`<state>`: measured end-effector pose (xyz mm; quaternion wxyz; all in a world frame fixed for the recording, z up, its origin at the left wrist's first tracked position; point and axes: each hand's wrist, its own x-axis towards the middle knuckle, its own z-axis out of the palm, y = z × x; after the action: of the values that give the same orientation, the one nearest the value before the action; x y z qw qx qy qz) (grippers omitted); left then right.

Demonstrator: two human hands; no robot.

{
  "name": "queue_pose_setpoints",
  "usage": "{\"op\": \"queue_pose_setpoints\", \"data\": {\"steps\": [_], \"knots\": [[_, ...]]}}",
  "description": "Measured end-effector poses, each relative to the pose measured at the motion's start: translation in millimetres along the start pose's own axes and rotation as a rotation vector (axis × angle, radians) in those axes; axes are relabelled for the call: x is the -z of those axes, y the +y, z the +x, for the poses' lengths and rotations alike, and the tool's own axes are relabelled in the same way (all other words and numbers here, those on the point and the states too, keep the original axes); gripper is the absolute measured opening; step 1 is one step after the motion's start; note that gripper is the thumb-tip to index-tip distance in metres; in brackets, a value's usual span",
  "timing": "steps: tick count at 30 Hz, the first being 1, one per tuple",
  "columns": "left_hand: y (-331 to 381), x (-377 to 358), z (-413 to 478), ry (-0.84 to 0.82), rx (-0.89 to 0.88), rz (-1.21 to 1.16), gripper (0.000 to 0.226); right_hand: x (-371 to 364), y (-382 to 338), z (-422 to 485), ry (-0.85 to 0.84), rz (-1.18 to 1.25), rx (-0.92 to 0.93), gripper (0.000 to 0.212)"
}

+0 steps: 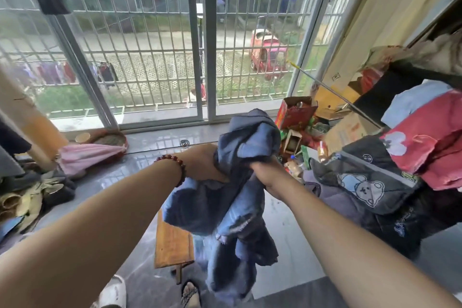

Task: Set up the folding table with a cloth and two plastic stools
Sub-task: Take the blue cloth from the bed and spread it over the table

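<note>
Looking down from the head view, a person holds a crumpled blue cloth (225,207) in the air with both arms stretched forward. The left hand (202,162), with a dark red bead bracelet (177,165) at its wrist, grips the cloth's left side, its fingers buried in the folds. The right hand (266,172) has its fingers curled tight round a bunch of the fabric on the right. The rest of the cloth hangs down below the hands. Under the cloth stands a low wooden bench (172,242) on a glossy grey floor. Behind the cloth is a barred window (150,45). Left of the cloth lies a pink umbrella (85,155); right of it rises a pile of clothes (400,157).
</note>
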<state>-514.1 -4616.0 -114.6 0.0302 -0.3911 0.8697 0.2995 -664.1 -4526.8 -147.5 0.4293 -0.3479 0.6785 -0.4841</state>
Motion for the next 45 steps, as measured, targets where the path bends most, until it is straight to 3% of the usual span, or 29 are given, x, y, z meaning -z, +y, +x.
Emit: {"op": "queue_pose_setpoints", "data": {"steps": [5,13,15,26,31,35,37,40,45], "knots": [[-31.4,53.2,71.2,0.076,0.001,0.151,0.010,-15.5,-35.7,72.2,0.085,0.013,0.048,0.013],[-62.7,148.4,148.2,0.295,-0.129,0.162,0.009,-42.0,-107.6,172.7,0.209,-0.057,0.060,0.007],[-70.1,172.8,162.6,0.374,-0.156,0.147,0.015,-45.5,-124.8,191.8,0.262,-0.122,0.104,0.021],[-75.6,274.3,197.7,0.597,-0.213,0.108,0.023,-57.1,-218.5,249.7,0.262,-0.168,0.276,0.021],[-69.2,308.0,201.1,0.687,-0.269,0.122,0.027,-51.7,-252.4,256.1,0.282,-0.312,0.353,0.027],[-71.0,308.9,205.4,0.747,-0.284,0.154,0.027,-46.5,-258.5,258.6,0.238,-0.434,0.362,0.032],[-77.0,295.2,205.6,0.742,-0.292,0.152,0.027,-45.2,-247.0,255.5,0.176,-0.605,0.338,0.033],[-96.1,261.3,203.9,0.688,-0.290,0.147,0.026,-40.9,-209.8,254.9,0.118,-0.814,0.257,0.035],[-134.7,183.2,189.6,0.543,-0.161,0.161,0.021,-30.8,-119.3,251.8,-0.027,-0.918,0.099,0.037]]}}
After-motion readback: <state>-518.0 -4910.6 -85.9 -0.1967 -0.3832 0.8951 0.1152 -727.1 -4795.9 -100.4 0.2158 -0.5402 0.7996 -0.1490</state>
